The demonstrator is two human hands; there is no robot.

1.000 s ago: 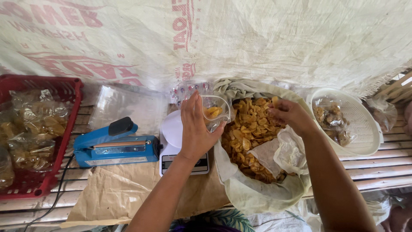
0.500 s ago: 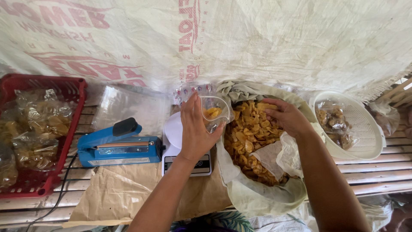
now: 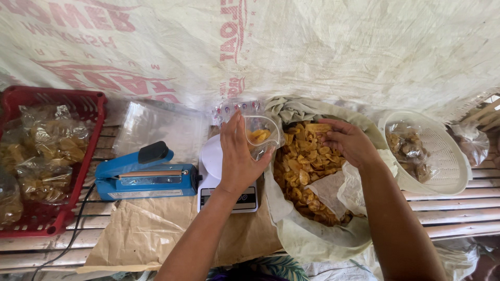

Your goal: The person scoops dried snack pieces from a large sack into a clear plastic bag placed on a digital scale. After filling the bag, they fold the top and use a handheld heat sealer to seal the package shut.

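**Filling a small clear bag from a sack of chips**

Gripping the small clear bag (image 3: 260,136) from behind, the left hand (image 3: 237,156) has its fingers wrapped around the plastic and its thumb pressed on the near side, holding the mouth of the bag open toward three o'clock. A few yellow chips (image 3: 259,136) lie inside it. The bag hangs just above the white scale (image 3: 221,179), whose platform shows at the hand's nine o'clock and whose display sits at six o'clock under the wrist.

At three o'clock from the bag, the right hand (image 3: 348,141) rests on the heap of chips (image 3: 304,166) in the big pale sack (image 3: 312,237), fingers bent down into the pile; whether they pinch any chips I cannot tell.

Farther out at three o'clock stands a white basket (image 3: 442,156) with a packed bag (image 3: 409,148) in it. At nine o'clock from the scale lies a blue sealer (image 3: 143,177) with a black handle, and beyond it a red crate (image 3: 52,101) with filled bags (image 3: 52,140) of chips. A stack of empty clear bags (image 3: 156,130) lies at eleven o'clock. Brown paper (image 3: 135,229) covers the slatted table (image 3: 458,200) at six o'clock. A printed white tarp (image 3: 312,47) fills twelve o'clock.
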